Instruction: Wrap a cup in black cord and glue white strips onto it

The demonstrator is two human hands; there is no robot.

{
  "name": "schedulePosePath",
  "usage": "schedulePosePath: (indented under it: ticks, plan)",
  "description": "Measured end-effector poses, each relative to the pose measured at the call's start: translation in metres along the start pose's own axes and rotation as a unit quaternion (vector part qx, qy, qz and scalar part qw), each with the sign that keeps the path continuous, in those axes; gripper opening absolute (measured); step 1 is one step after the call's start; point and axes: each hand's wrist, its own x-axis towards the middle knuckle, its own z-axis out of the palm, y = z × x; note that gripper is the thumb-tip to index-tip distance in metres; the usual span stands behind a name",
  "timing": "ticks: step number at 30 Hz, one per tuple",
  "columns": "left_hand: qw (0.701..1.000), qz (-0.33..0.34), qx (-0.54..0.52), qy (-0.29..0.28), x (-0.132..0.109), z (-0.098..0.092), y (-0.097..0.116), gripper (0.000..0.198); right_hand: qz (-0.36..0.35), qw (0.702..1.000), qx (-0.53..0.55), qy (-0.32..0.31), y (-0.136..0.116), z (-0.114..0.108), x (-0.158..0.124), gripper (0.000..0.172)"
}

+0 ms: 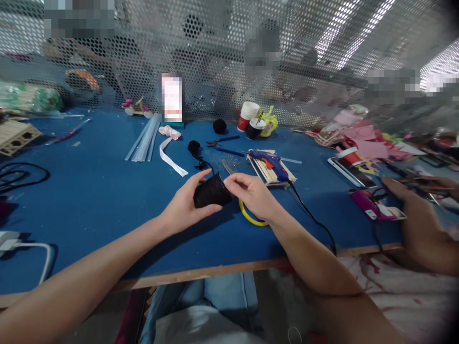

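My left hand (184, 203) is wrapped around a small black cup (212, 192), tilted on its side above the blue table, its surface looking wound with yarn. At the cup's right end, the fingers of my right hand (251, 191) are pinched together; what they hold, if anything, is hidden. Beneath my right hand lies a pair of scissors with yellow handles (253, 219), partly covered. Just beyond the cup, a black strand leads toward a ball of black yarn (194, 146).
A blue glue gun (270, 162) rests on wooden sticks, its cord running to the table's front edge. Pliers (225, 148), another black ball (219, 126), stacked paper cups (247, 114) and clear glue sticks (143, 141) lie farther back. At right is another person's arm (423, 224).
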Motion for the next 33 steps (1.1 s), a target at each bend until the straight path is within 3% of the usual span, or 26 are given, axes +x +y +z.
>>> schedulePosePath:
  ticks: [5, 8, 14, 20, 29, 33]
  plan:
    - [0.999, 0.03, 0.02, -0.018, -0.001, 0.0, -0.001, 0.074, 0.015, 0.998, 0.06, -0.011, -0.001, 0.002, 0.0, 0.033]
    - [0.998, 0.047, 0.022, -0.047, -0.001, -0.002, 0.0, 0.071, -0.001, 0.999, 0.034, -0.01, -0.002, -0.001, 0.0, 0.033]
    - [0.992, 0.094, 0.052, -0.06, -0.001, -0.003, 0.003, 0.068, -0.05, 0.99, -0.085, 0.098, 0.006, -0.013, 0.005, 0.022]
    - [0.989, 0.116, 0.086, -0.031, 0.0, -0.005, 0.0, 0.062, -0.031, 0.997, -0.069, 0.019, 0.005, -0.018, 0.006, 0.029]
    - [0.981, 0.148, 0.118, -0.049, 0.001, -0.005, 0.001, 0.061, -0.105, 0.991, -0.083, 0.011, 0.001, -0.011, 0.006, 0.045]
    - [0.981, 0.153, 0.115, -0.039, -0.001, -0.004, 0.0, 0.065, -0.091, 0.994, -0.05, -0.018, -0.004, -0.005, 0.006, 0.052]
